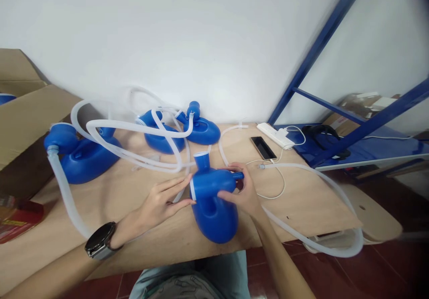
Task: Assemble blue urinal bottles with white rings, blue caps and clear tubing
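Blue vessel (211, 209) standing at the near edge of the desk (301, 200), between both hands. Left hand (161, 200): fingers (177, 185) stretched out and loosely spread, tips touching the white collar at the neck. Right hand (243, 194): fingers curled, pinching the small side spout (238, 175). The hollow moulded shell probably handles light, stiff and somewhat slick; neck and spout offer the surest holds. The clear tubing (301, 236) nearby looks soft and floppy.
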The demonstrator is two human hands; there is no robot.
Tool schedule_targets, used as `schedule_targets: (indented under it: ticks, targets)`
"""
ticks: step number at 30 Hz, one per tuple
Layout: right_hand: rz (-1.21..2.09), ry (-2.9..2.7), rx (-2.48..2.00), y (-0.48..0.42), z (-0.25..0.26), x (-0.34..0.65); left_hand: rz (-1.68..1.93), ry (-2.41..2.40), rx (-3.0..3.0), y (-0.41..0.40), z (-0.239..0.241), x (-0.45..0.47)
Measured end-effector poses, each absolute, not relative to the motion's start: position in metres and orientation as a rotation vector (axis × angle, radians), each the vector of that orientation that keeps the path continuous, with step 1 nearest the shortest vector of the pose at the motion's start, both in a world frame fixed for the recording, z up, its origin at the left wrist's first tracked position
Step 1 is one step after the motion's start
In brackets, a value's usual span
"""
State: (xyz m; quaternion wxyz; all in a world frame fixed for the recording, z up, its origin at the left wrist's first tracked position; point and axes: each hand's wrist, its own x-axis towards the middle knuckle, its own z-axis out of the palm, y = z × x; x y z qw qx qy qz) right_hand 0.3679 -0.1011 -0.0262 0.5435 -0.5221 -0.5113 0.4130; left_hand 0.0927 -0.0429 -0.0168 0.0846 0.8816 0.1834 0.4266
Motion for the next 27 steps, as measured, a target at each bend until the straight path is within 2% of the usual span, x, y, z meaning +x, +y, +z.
schedule_targets:
  ticks: [8, 14, 21, 25, 27]
  targets:
    - [1.024, -1.107, -1.165, -0.104, -0.032, 0.362, 1.279, 0.46, 2.614, -0.043, -0.012, 0.1]
    - [1.004, -1.144, -1.144, -0.104, -0.032, 0.364, 1.221, 0.653, 2.332, -0.041, -0.019, 0.103]
    - [0.956, -1.072, -1.266, -0.108, -0.046, 0.368, 0.841, 0.943, 2.005, -0.045, -0.011, 0.095]
    - [0.888, -1.057, -1.288, -0.11, -0.05, 0.366, 0.388, 1.452, 2.325, -0.023, -0.03, 0.056]
    - [0.875, -1.035, -1.279, -0.109, -0.05, 0.364, 0.276, 1.67, 2.401, -0.006, -0.041, 0.032]
